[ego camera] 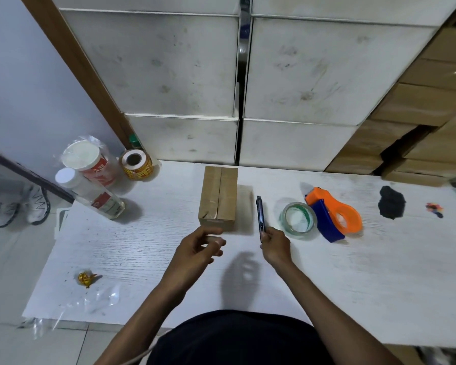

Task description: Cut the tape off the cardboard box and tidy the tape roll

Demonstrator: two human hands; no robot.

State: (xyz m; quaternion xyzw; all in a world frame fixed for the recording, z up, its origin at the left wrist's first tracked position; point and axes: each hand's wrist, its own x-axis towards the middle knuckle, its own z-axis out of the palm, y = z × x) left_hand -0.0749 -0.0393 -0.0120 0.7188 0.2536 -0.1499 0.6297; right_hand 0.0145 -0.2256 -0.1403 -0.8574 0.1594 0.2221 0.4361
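Observation:
A small brown cardboard box [218,197], sealed with clear tape along its top seam, stands at the middle of the white table [148,254]. My left hand [199,245] hovers just in front of the box with its fingers loosely curled and nothing in them. Right of the box, my right hand [274,243] grips the near end of a dark utility knife [260,216] that points away from me. A clear tape roll [298,218] lies flat to the right of the knife, touching an orange and blue tape dispenser [334,216].
Two plastic jars [90,180] and a yellow label roll [135,164] lie at the back left. A black lump [391,202] sits far right, a gold wrapper [86,278] and clear plastic near the front left. White boxes [184,88] and stacked cardboard cartons [427,122] rise behind the table.

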